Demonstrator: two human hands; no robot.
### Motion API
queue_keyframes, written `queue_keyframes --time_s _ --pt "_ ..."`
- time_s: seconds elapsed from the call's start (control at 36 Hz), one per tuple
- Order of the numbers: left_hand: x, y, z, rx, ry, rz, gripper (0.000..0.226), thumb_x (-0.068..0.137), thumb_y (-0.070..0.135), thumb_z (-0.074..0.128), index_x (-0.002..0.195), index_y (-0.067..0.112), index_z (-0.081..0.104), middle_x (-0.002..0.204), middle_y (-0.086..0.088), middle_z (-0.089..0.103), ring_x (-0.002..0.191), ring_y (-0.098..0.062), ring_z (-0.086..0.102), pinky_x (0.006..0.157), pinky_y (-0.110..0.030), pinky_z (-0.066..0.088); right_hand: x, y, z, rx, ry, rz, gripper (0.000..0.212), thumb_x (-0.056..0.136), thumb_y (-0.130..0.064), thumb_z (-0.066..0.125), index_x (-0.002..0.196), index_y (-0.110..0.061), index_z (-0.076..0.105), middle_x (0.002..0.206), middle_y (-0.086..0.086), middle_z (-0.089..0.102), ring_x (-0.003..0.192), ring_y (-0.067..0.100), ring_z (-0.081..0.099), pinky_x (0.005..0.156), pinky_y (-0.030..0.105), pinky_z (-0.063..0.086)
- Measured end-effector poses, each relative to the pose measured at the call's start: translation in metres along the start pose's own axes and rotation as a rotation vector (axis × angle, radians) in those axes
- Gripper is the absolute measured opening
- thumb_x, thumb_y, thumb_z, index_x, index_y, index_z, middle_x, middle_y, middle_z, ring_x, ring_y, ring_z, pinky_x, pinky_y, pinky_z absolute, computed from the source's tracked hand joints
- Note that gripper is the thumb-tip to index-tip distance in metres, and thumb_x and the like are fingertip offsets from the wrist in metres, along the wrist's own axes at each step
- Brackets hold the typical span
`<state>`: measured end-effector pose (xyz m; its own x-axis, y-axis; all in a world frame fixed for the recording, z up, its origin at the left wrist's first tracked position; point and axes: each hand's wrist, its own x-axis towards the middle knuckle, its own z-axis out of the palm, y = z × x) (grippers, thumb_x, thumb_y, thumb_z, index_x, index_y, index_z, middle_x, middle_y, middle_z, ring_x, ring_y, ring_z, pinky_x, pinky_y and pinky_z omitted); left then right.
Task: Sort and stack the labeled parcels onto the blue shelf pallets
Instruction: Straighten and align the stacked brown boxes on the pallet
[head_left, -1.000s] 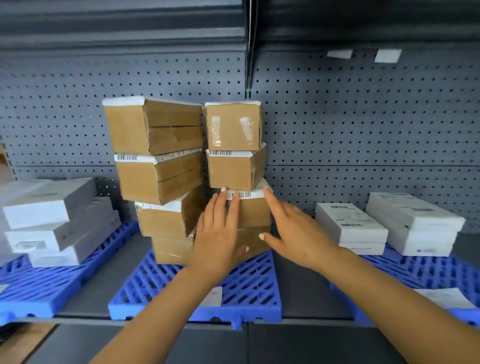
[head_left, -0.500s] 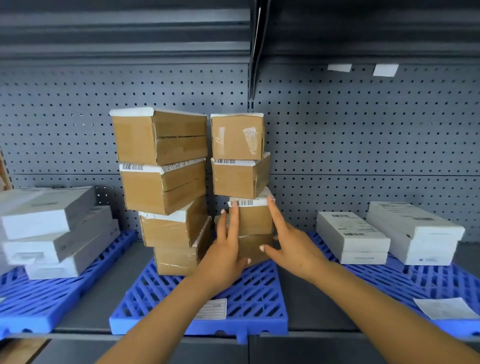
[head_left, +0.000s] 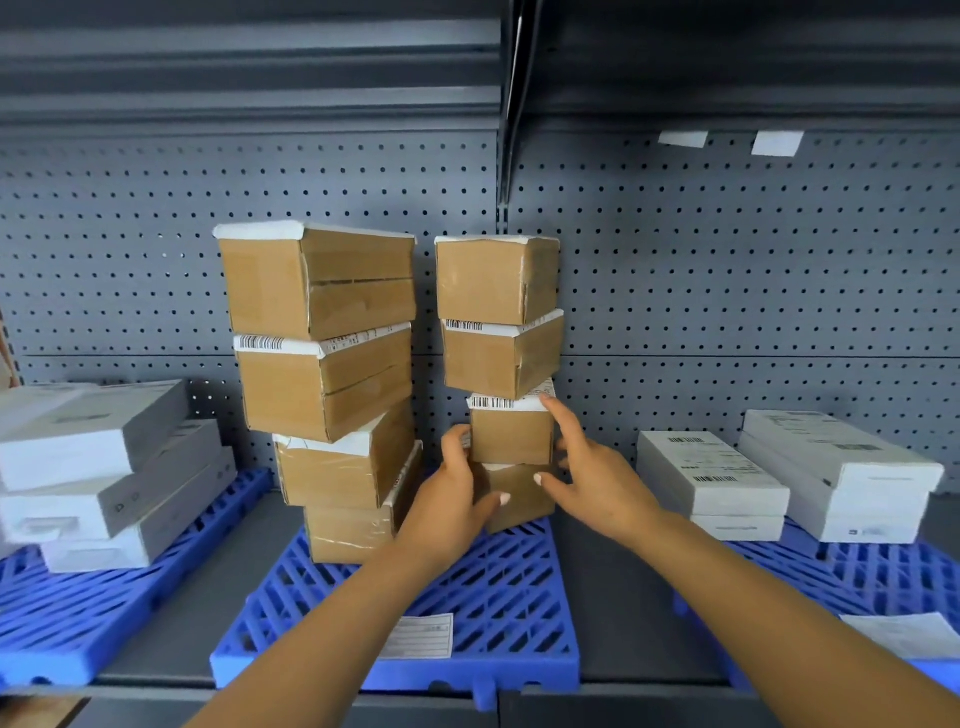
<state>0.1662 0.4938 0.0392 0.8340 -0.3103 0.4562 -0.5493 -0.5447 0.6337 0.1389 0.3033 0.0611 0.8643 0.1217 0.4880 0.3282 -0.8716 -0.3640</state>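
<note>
Brown parcels (head_left: 317, 283): eight, in two stacks of four
White parcels (head_left: 711, 475): seven, with three at left and four at right in two pairs
Blue pallets (head_left: 488, 597): three, one under each group of parcels
Paper slips (head_left: 421, 636) on pallets: two
White tags (head_left: 683, 139) on pegboard (head_left: 727, 260): two
Hands: two, left hand (head_left: 447, 512) and right hand (head_left: 602, 483)

**Parcel stacks on blue pallets: condition as observed**

I am seeing two four-high stacks of brown parcels standing on the middle blue pallet (head_left: 498, 587). The left brown stack (head_left: 322, 384) is leaning, its boxes skewed. The right brown stack (head_left: 501, 364), narrower, is standing just beside it. White parcels (head_left: 93, 457) are lying stacked on the left pallet (head_left: 52, 623) and the right pallet (head_left: 883, 577).
</note>
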Motion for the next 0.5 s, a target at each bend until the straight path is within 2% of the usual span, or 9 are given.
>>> queue_keyframes --time_s 0.06,0.11,0.17,0.22,0.28,0.39,0.5 --pt "0.003 0.001 0.000 -0.039 0.048 -0.030 0.079 0.084 0.032 0.071 0.139 0.020 0.016 0.127 0.001 0.055 0.105 -0.007 0.055 0.082 -0.019 0.046 0.003 0.003 0.000 0.010 0.012 -0.001 0.089 0.090 -0.034 0.061 0.142 -0.049 -0.009 0.098 0.005 0.062 0.082 0.019 0.063 0.070 0.042 0.055" --pt "0.007 0.002 0.000 -0.096 0.088 -0.062 0.079 0.081 0.035 0.073 0.136 0.018 0.019 0.124 -0.001 0.058 0.101 -0.009 0.058 0.080 -0.021 0.048 0.006 0.005 0.000 0.014 0.021 -0.007 0.086 0.090 -0.034 0.060 0.143 -0.047 -0.006 0.099 0.006 0.062 0.083 0.020 0.064 0.070 0.043 0.055" --pt "0.011 0.004 0.000 -0.097 0.094 -0.078 0.090 0.080 0.036 0.075 0.142 0.018 0.013 0.127 -0.004 0.059 0.105 -0.014 0.060 0.081 -0.023 0.049 0.007 0.006 -0.001 0.001 0.027 -0.011 0.083 0.090 -0.035 0.059 0.143 -0.046 -0.005 0.099 0.006 0.062 0.083 0.020 0.064 0.070 0.042 0.055" --pt "0.014 0.005 0.000 -0.042 0.068 -0.099 0.109 0.079 0.038 0.075 0.150 0.016 -0.004 0.129 -0.004 0.058 0.108 -0.018 0.060 0.082 -0.022 0.046 0.009 0.008 0.000 -0.003 0.033 -0.016 0.081 0.091 -0.036 0.059 0.142 -0.046 -0.004 0.101 0.007 0.062 0.084 0.020 0.063 0.070 0.042 0.055" --pt "0.015 0.005 0.002 0.024 0.027 -0.115 0.118 0.080 0.040 0.073 0.149 0.016 -0.019 0.121 -0.006 0.061 0.098 -0.017 0.061 0.079 -0.023 0.048 0.009 0.009 0.001 0.008 0.035 -0.017 0.081 0.091 -0.036 0.058 0.142 -0.047 -0.004 0.104 0.007 0.062 0.086 0.021 0.063 0.072 0.043 0.055" --pt "0.019 -0.002 0.006 0.106 -0.016 -0.107 0.114 0.085 0.036 0.069 0.147 0.019 -0.025 0.101 -0.008 0.063 0.086 -0.017 0.062 0.077 -0.029 0.051 0.011 0.011 0.004 0.031 0.037 -0.027 0.086 0.092 -0.034 0.059 0.142 -0.051 -0.008 0.113 0.009 0.062 0.089 0.021 0.064 0.074 0.042 0.055" --pt "0.019 -0.005 0.004 0.103 -0.042 -0.077 0.106 0.089 0.031 0.067 0.149 0.024 -0.021 0.102 -0.009 0.062 0.086 -0.018 0.060 0.072 -0.027 0.046 0.012 0.015 0.007 0.037 0.031 -0.045 0.090 0.091 -0.033 0.059 0.140 -0.056 -0.013 0.111 0.012 0.062 0.081 0.020 0.064 0.072 0.044 0.055"
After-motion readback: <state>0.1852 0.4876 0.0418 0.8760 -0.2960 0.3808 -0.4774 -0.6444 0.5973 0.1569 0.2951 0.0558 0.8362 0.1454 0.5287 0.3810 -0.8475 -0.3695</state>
